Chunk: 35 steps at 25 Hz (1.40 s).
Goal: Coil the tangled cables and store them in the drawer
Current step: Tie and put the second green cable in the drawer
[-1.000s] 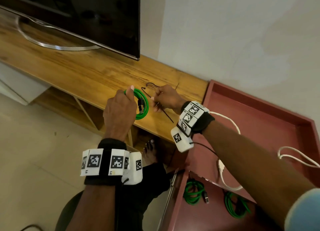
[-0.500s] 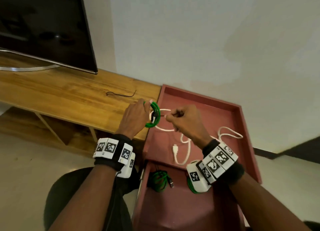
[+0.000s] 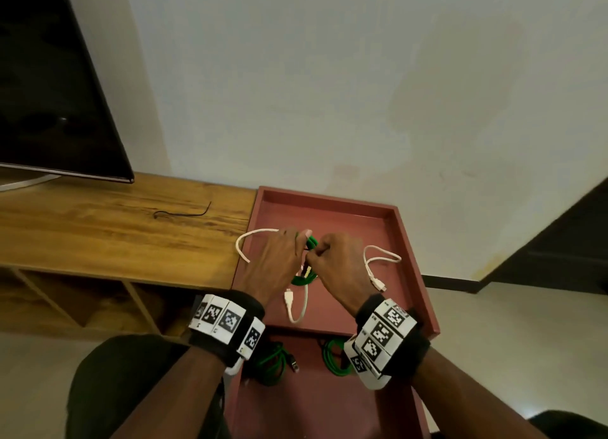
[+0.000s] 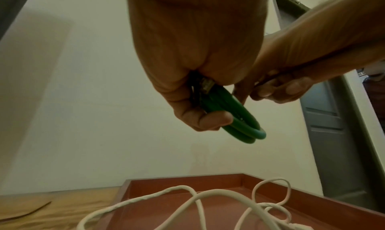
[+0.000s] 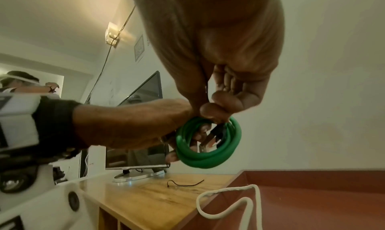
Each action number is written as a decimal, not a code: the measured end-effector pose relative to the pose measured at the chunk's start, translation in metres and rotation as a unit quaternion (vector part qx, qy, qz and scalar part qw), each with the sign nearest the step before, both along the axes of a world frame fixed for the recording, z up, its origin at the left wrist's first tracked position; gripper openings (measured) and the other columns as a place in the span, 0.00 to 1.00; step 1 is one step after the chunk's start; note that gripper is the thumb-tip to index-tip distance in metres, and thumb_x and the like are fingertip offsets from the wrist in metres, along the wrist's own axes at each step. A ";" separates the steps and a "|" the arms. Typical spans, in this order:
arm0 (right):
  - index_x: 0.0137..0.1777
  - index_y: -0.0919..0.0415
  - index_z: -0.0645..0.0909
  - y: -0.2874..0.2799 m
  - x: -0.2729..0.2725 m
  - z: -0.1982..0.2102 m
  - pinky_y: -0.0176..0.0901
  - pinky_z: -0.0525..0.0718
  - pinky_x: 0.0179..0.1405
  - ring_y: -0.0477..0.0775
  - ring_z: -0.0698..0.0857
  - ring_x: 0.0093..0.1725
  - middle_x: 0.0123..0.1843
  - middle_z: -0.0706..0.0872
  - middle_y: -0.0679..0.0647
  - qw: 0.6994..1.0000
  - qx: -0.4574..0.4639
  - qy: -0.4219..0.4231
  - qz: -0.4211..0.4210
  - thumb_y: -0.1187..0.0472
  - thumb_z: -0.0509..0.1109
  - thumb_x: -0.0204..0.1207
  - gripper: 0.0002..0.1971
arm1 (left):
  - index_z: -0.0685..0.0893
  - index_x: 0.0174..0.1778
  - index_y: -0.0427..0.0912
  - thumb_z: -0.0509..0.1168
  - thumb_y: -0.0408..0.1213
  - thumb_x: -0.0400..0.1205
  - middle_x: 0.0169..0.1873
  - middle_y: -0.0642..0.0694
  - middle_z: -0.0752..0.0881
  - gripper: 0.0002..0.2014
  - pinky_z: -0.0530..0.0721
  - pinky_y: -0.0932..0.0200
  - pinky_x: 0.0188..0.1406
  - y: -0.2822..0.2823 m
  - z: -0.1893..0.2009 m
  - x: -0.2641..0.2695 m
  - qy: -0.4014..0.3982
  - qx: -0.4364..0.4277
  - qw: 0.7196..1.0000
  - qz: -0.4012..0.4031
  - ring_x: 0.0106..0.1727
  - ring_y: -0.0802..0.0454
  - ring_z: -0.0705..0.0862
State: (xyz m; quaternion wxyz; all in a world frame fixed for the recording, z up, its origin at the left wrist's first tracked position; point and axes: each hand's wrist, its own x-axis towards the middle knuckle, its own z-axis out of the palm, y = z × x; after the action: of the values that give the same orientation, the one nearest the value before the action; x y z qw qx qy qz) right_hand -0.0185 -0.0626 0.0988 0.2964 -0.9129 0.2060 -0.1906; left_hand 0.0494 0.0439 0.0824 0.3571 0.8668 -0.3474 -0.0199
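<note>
My left hand (image 3: 297, 246) grips a small coil of green cable (image 3: 306, 278) above the red tray (image 3: 329, 205). In the left wrist view the coil (image 4: 239, 118) sticks out below my curled fingers (image 4: 200, 118), with a plug end tucked in the fist. My right hand (image 3: 317, 252) is against the coil's right side and pinches a thin black tie at its top, seen in the right wrist view as a dark strand (image 5: 206, 86) above the coil (image 5: 208, 159). A loose white cable (image 3: 381, 257) lies in the tray. Two green coils (image 3: 271, 363) (image 3: 335, 356) lie in the open red drawer (image 3: 329, 405).
A wooden TV bench (image 3: 115, 234) stands left of the tray, with a spare black tie (image 3: 182, 213) on it and the TV (image 3: 49, 93) at its back. One loop of the white cable (image 3: 241, 251) hangs over onto the bench. A wall is close behind.
Both hands carried the green coil rightwards from the wooden bench to above the red tray. My right hand stayed at the coil with the tie. One tie stayed on the bench.
</note>
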 end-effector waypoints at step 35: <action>0.47 0.71 0.85 -0.024 -0.030 0.017 0.42 0.80 0.26 0.57 0.86 0.30 0.32 0.88 0.64 0.898 0.415 -0.137 0.051 0.61 0.72 0.83 0.11 | 0.79 0.47 0.41 0.59 0.38 0.87 0.30 0.50 0.84 0.07 0.68 0.65 0.29 -0.024 -0.005 -0.008 0.092 -0.140 0.985 0.046 0.30 0.60 0.80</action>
State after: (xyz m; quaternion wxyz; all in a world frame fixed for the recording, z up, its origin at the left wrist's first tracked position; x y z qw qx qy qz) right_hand -0.0485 -0.0861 0.1154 0.6829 -0.6814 0.1766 -0.1953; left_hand 0.0414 0.0194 0.0778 0.5057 0.8178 -0.2726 -0.0341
